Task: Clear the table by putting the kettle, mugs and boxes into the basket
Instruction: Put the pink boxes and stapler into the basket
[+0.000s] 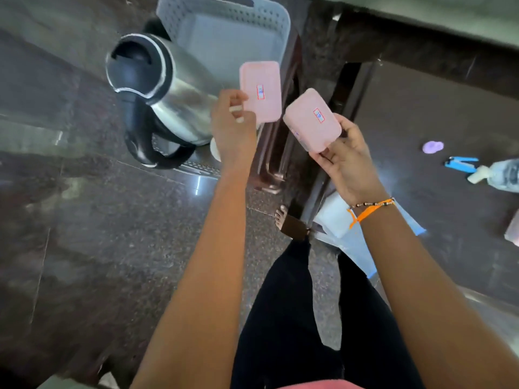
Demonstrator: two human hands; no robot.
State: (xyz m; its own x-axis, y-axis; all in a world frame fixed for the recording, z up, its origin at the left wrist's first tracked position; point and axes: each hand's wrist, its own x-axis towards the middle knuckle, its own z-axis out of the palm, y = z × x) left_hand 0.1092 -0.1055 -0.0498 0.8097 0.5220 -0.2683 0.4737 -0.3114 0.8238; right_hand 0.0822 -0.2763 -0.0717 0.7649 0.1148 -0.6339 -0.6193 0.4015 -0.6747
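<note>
I hold two pink plastic boxes, each with a small red-edged label. My left hand [231, 122] grips one pink box [260, 89] by its near edge, held over the pale grey perforated basket [224, 32]. My right hand [346, 161] grips the second pink box [311, 119] from below, to the right of the basket. A steel kettle [157, 91] with a black handle and lid stands in the basket's left part. A white mug [214, 150] peeks out just below my left wrist.
The basket rests on a dark wooden stand above a polished stone floor. To the right lies a dark table [421, 122] with a purple item [434, 146], a blue tool [460, 163], a clear bottle [497, 174] and a pink object [512, 233] at the edge.
</note>
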